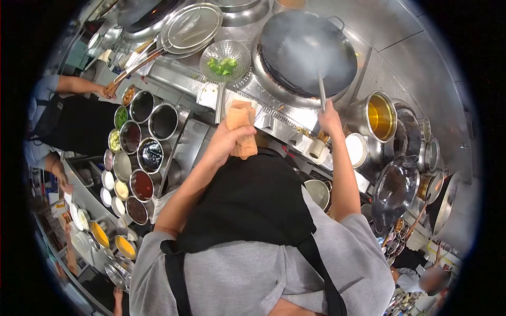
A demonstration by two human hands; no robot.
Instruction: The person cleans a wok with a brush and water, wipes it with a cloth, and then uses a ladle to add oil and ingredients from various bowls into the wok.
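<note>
My left hand (224, 145) is closed around a folded tan cloth (241, 124), held in front of my black apron (242, 205). Just beyond it rests a perforated strainer (240, 50) with green broccoli (221, 66) in it, its handle (221, 100) pointing back toward my left hand. My right hand (330, 121) grips the metal handle of a long cooking utensil (322, 89) that reaches into a dark wok (279, 37). Steam rises from the wok and hides the utensil's far end. The wok sits on a round burner ring (263, 73).
To the right stand a metal pot of yellow oil (380, 116) and a white-filled container (356, 149). Sauce pots (141, 185) line the left counter. A co-worker in a black apron (84, 126) holds a wooden-handled mesh strainer (192, 26) at left. Another person (411, 279) stands lower right.
</note>
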